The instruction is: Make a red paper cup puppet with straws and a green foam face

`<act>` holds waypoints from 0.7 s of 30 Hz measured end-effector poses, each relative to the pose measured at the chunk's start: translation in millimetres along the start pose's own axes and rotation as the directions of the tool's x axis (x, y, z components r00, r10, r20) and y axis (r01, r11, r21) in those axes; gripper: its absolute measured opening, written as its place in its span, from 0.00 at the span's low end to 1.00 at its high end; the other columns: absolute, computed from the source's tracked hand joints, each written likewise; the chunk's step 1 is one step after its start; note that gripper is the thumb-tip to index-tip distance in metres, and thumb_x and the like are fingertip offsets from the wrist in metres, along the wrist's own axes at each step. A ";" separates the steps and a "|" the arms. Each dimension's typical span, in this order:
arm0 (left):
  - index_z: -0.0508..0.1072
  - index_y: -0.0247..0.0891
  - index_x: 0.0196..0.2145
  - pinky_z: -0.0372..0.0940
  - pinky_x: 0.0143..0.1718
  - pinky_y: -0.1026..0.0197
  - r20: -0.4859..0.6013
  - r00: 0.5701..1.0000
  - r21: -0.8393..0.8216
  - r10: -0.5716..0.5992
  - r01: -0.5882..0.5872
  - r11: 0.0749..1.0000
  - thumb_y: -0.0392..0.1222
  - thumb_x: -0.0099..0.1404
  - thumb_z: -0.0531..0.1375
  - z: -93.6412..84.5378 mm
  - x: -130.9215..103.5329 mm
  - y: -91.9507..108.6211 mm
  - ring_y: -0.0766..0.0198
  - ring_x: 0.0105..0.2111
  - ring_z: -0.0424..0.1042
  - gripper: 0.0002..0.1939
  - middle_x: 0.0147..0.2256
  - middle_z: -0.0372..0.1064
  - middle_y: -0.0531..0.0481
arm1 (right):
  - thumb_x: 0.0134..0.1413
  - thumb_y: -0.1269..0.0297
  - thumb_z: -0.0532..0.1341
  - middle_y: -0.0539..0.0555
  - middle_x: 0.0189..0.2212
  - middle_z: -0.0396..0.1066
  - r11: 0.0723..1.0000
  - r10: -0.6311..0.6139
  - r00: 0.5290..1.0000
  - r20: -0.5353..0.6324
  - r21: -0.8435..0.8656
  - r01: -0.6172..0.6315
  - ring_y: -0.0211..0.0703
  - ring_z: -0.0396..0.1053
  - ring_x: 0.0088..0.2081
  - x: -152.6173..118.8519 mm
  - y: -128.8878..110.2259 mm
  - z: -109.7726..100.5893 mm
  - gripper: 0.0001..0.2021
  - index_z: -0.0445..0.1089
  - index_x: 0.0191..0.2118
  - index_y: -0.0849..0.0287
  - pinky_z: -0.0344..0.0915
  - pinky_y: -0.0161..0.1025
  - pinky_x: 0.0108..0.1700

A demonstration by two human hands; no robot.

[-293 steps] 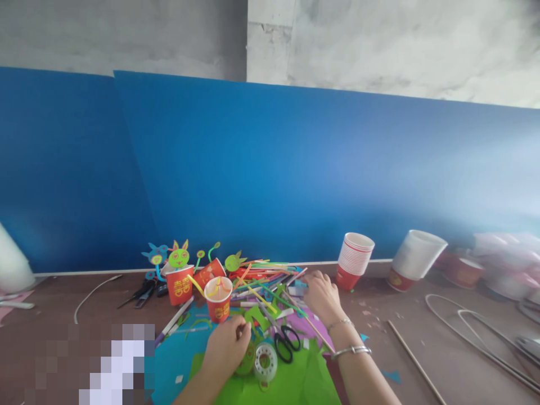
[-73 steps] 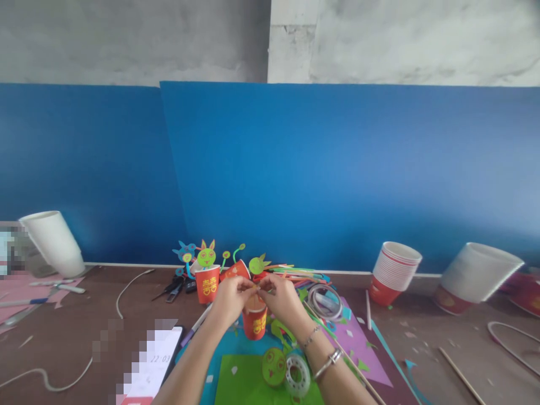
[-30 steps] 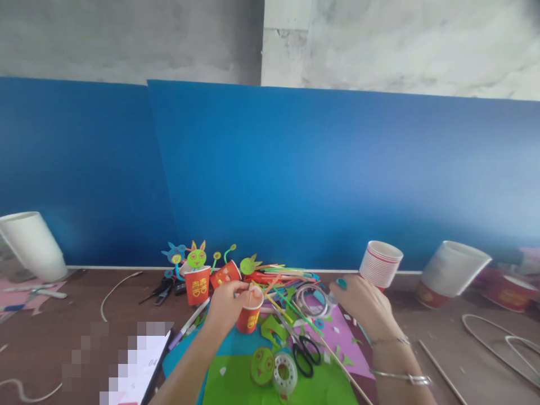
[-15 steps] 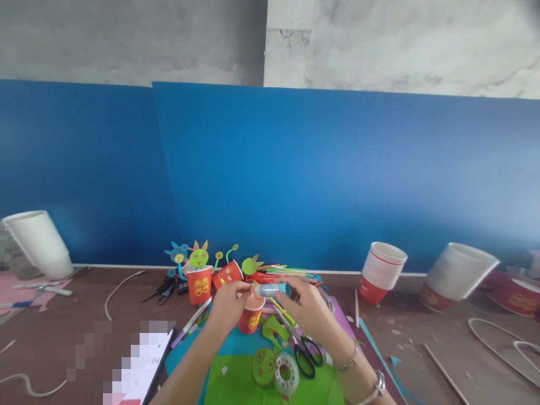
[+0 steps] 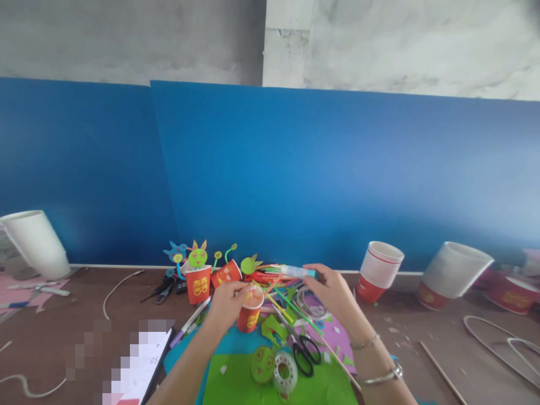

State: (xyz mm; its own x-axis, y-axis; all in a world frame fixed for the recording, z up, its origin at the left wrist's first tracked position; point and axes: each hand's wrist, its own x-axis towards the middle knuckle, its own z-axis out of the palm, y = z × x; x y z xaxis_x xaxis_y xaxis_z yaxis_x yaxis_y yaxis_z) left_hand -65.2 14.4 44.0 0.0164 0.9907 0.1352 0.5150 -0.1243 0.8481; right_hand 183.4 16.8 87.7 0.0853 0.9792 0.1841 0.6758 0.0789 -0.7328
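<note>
My left hand (image 5: 226,304) is closed in a pinch at the rim of a small red paper cup (image 5: 250,322) with gold print. What its fingertips hold is too small to make out; something pale orange shows in the cup's mouth. Out to the right, my right hand (image 5: 333,289) grips the teal end of a clear glue stick (image 5: 295,271), which lies level above a pile of coloured straws (image 5: 270,277). Below the hands are black-handled scissors (image 5: 307,354), a tape roll (image 5: 286,371) and a round green paper face (image 5: 262,364).
Decorated red cups (image 5: 198,284) with paper animals stand behind my left hand. Stacks of paper cups (image 5: 379,273) are at the right, another white stack (image 5: 36,244) at the far left. A phone (image 5: 141,365) lies at front left. A blue partition (image 5: 270,169) closes the back.
My right hand has moved right and slightly away from me with the glue stick, off from above the cup. My left hand stays near the cup's rim.
</note>
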 end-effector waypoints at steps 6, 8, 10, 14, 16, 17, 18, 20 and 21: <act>0.80 0.36 0.35 0.65 0.36 0.62 0.012 0.999 0.035 0.038 -0.038 0.999 0.48 0.60 0.53 -2.8 -3.1 7.4 0.55 0.36 0.75 0.19 0.34 0.79 0.46 | 0.47 0.71 0.55 0.56 0.35 0.76 0.911 0.100 0.991 0.092 -0.409 -0.054 0.44 0.72 0.36 19.4 45.0 -5.9 0.13 0.73 0.39 0.59 0.59 0.33 0.32; 0.80 0.36 0.35 0.65 0.36 0.62 0.000 0.999 0.051 0.044 -0.044 0.998 0.48 0.60 0.53 -3.2 -4.2 9.4 0.56 0.35 0.75 0.19 0.33 0.79 0.46 | 0.44 0.75 0.55 0.56 0.33 0.76 0.893 0.115 0.985 0.125 -0.448 -0.048 0.44 0.72 0.35 19.0 52.6 -1.4 0.13 0.72 0.37 0.60 0.58 0.33 0.32; 0.80 0.35 0.35 0.65 0.35 0.62 -0.013 0.999 0.062 0.032 -0.032 0.998 0.48 0.60 0.53 -3.0 -5.2 10.4 0.56 0.34 0.75 0.19 0.32 0.79 0.46 | 0.43 0.76 0.56 0.56 0.32 0.76 0.869 0.131 0.983 0.127 -0.492 -0.053 0.46 0.72 0.35 16.9 56.4 2.8 0.12 0.72 0.35 0.60 0.58 0.35 0.32; 0.80 0.36 0.34 0.66 0.34 0.62 -0.016 1.000 0.084 0.005 -0.003 0.996 0.48 0.60 0.53 -2.2 -6.5 11.8 0.55 0.33 0.75 0.19 0.29 0.79 0.47 | 0.42 0.73 0.61 0.62 0.37 0.75 0.806 0.139 0.987 0.085 -0.589 -0.063 0.57 0.69 0.44 10.5 46.8 8.5 0.09 0.73 0.34 0.61 0.59 0.41 0.38; 0.80 0.36 0.34 0.65 0.34 0.62 -0.011 1.000 0.077 0.007 -0.006 0.997 0.48 0.60 0.53 -2.1 -6.7 12.6 0.55 0.33 0.76 0.19 0.30 0.79 0.47 | 0.43 0.73 0.61 0.64 0.41 0.73 0.797 0.100 0.994 0.043 -0.601 -0.054 0.58 0.67 0.47 5.5 30.4 13.2 0.11 0.74 0.37 0.61 0.58 0.42 0.40; 0.80 0.36 0.35 0.65 0.34 0.62 -0.005 1.000 0.068 0.009 -0.009 0.998 0.48 0.60 0.53 -2.0 -6.8 13.0 0.55 0.34 0.76 0.19 0.31 0.79 0.47 | 0.47 0.71 0.59 0.62 0.41 0.73 0.823 0.021 1.000 -0.006 -0.567 -0.020 0.56 0.68 0.47 2.1 19.7 17.1 0.10 0.74 0.37 0.60 0.59 0.41 0.40; 0.80 0.35 0.36 0.65 0.34 0.62 0.003 1.000 0.061 0.009 -0.009 0.998 0.47 0.60 0.53 -1.9 -6.7 13.5 0.55 0.34 0.76 0.19 0.32 0.79 0.47 | 0.51 0.69 0.57 0.60 0.39 0.74 0.868 -0.041 0.999 -0.029 -0.496 0.021 0.52 0.69 0.44 -2.0 8.2 22.4 0.09 0.74 0.35 0.59 0.59 0.40 0.40; 0.80 0.35 0.38 0.65 0.35 0.62 0.018 1.000 0.061 -0.004 0.003 0.998 0.46 0.60 0.53 -1.5 -6.5 14.5 0.56 0.34 0.76 0.19 0.33 0.79 0.46 | 0.57 0.66 0.53 0.56 0.33 0.76 0.945 -0.178 0.984 -0.018 -0.282 0.165 0.45 0.71 0.35 -11.4 -14.5 36.8 0.12 0.74 0.31 0.58 0.60 0.37 0.38; 0.80 0.35 0.38 0.65 0.35 0.62 0.025 1.000 0.070 -0.012 0.010 0.998 0.44 0.60 0.53 -1.3 -6.4 15.1 0.56 0.34 0.76 0.19 0.34 0.79 0.46 | 0.58 0.65 0.52 0.54 0.32 0.76 0.957 -0.242 0.970 0.014 -0.160 0.241 0.43 0.71 0.34 -16.0 -24.2 45.4 0.13 0.74 0.33 0.58 0.61 0.35 0.38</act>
State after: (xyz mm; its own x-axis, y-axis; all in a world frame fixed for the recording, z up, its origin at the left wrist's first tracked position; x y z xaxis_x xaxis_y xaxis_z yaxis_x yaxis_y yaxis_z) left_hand -58.6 6.1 56.6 0.0320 0.9932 0.1118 0.5735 -0.1098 0.8118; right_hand 132.4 7.8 72.7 -0.0907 0.9335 0.3470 0.7848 0.2815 -0.5521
